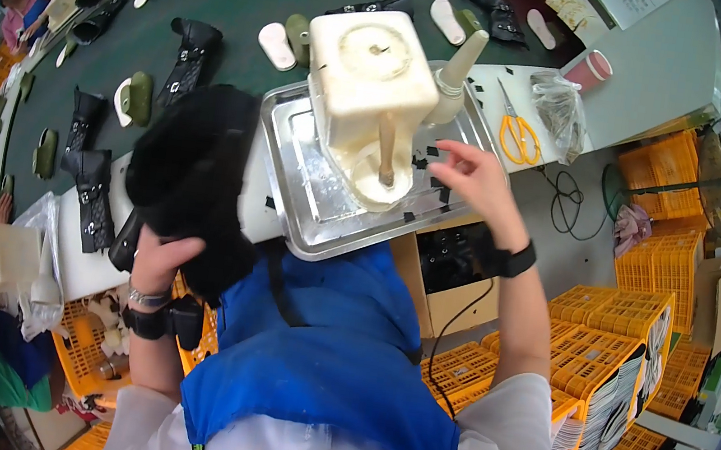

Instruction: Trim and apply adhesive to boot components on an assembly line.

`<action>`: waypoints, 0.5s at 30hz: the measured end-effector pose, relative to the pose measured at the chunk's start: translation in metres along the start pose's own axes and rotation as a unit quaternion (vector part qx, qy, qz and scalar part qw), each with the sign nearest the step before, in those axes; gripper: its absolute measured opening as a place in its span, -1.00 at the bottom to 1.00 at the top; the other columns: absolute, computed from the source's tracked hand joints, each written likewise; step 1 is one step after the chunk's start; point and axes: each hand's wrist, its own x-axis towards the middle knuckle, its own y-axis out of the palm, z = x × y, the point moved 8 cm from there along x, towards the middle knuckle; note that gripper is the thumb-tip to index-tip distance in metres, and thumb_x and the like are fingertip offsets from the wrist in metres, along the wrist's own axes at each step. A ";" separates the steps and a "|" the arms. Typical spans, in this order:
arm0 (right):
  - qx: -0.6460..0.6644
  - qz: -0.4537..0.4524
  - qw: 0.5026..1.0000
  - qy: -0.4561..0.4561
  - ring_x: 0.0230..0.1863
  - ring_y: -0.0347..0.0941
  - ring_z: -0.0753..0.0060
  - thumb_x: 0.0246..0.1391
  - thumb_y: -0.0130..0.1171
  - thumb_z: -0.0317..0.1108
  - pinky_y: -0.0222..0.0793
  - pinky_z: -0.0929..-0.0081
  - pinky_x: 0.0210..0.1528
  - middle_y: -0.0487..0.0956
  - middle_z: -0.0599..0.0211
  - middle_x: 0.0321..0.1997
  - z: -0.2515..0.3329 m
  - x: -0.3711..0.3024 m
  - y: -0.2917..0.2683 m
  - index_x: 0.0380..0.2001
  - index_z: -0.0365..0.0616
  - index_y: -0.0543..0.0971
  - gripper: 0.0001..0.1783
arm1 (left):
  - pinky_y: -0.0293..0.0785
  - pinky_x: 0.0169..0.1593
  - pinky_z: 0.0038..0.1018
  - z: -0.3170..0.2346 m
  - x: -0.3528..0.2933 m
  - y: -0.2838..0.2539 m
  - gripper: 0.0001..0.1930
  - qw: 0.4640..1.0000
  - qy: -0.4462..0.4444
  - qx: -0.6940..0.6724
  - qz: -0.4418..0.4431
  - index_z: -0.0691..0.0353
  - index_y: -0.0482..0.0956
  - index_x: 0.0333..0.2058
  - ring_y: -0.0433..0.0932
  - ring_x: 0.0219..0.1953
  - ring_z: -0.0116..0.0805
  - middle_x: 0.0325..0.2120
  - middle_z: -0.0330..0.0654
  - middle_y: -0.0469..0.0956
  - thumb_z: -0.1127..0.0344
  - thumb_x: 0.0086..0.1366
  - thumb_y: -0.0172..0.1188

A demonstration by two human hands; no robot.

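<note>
Black and plush-looking, a soft piece [194, 176] in the grasp of the left hand [162, 264] in the head view, thumb pressed across the near end, remaining fingers mostly hidden; held up beside the left edge of the metal tray [313, 205], over the white surface [265, 190], with a lower part in front of the blue apron [326, 348]. Right hand [479, 186] near the right edge of the tray, released, with fingers loosely bent, thumb and forefinger apart and nothing visible between. On the tray, a cream container [364, 62], overlapping the far edge from this angle, with a wooden-handled brush [386, 151] tilted in the whitened mouth toward the near edge; behind the right hand, by the far right corner, a cream bottle [457, 83] with a tall conical spout. Small black scraps [444, 197] scattered along the tray's right side. Farther right on the white surface, orange-handled scissors [518, 136], a clear plastic bag [559, 115] and, toward the far right corner, a pink cup [589, 70]. Beyond the surface's far edge, on the dark green belt [238, 45], a buckled black boot [191, 62] and a pale insole [277, 46].
</note>
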 end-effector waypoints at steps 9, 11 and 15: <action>-0.075 -0.114 0.989 -0.060 -0.68 0.25 0.45 -0.21 0.29 -0.25 0.18 0.49 -0.59 0.38 0.29 -0.69 0.036 0.006 0.048 -0.47 -0.22 0.56 -0.73 | 0.09 0.16 -0.43 0.028 0.005 -0.001 -0.02 0.968 -0.119 0.131 0.175 0.32 0.00 0.16 0.18 0.09 -0.39 0.02 -0.16 0.28 0.31 -0.21 0.43; 0.021 -0.064 0.997 -0.038 -0.69 0.21 0.64 -0.13 0.25 -0.33 0.12 0.54 -0.62 0.38 0.39 -0.69 0.022 0.009 0.052 -0.56 -0.25 0.53 -0.81 | 0.11 0.15 -0.44 0.043 0.002 0.007 -0.08 0.950 -0.205 0.010 0.237 0.32 0.08 0.14 0.21 0.08 -0.40 0.03 -0.17 0.29 0.29 -0.20 0.41; 0.130 -0.084 0.987 -0.040 -0.62 0.27 0.77 -0.02 0.16 -0.38 0.21 0.68 -0.57 0.42 0.48 -0.67 0.021 0.003 0.042 -0.45 -0.31 0.47 -0.82 | 0.13 0.15 -0.41 0.068 0.009 0.010 -0.22 0.931 -0.230 -0.129 0.254 0.32 0.26 0.06 0.30 0.03 -0.32 -0.01 -0.13 0.36 0.29 -0.20 0.38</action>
